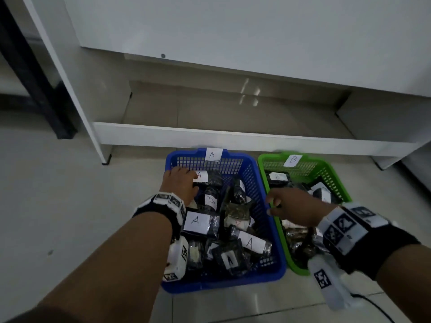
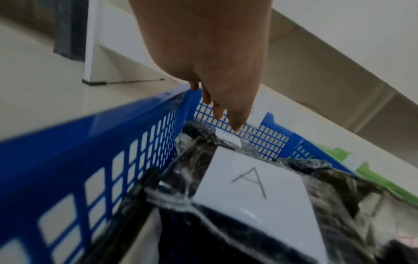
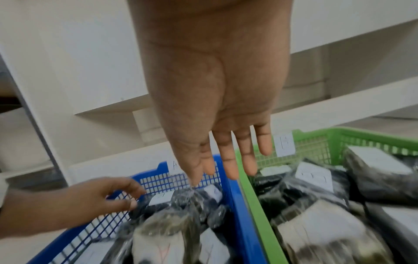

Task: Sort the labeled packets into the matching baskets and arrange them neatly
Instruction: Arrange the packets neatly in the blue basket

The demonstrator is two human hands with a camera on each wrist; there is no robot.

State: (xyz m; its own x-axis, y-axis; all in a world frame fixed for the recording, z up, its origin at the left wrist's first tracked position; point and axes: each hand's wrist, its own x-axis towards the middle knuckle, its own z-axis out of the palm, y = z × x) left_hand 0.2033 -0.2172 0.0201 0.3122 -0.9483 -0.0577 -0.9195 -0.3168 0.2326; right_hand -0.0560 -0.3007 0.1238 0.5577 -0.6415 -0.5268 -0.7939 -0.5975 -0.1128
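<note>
1. Nearest the head camera are two forearms, each with a black wrist strap [image 1: 363, 238] carrying black-and-white marker tiles.
2. Two baskets stand side by side on the tiled floor [image 1: 58, 194], their long walls touching: a blue basket [image 1: 270, 231] on the left and a green basket [image 1: 283, 231] on the right.
3. The blue basket is full of dark plastic packets with white paper labels. At least five labels read "A" from above; the nearest clear ones are a packet at the front [image 1: 229, 259], one right of centre [image 1: 250, 243] and one under the left wrist [image 1: 196, 221].
4. The right hand [image 1: 293, 209] hangs over the seam between the two baskets. In the right wrist view its fingers [image 3: 228, 160] point down, straight and slightly spread, holding nothing.
5. The green basket holds more dark packets; one label reads "B" [image 1: 277, 176], and the other labels there are too blurred to count.
6. The left hand [image 1: 178, 184] reaches into the far left corner of the blue basket. Its fingers [image 2: 235, 123] are extended and close together, tips touching the white label of the rearmost packet [image 1: 210, 178]; I cannot tell whether the thumb pinches it.
7. Each basket's far wall carries one paper tag: "A" [image 1: 211, 155] on blue, "B" [image 1: 292, 160] on green.
8. Beyond stands a white shelf unit [image 1: 233, 136].
</note>
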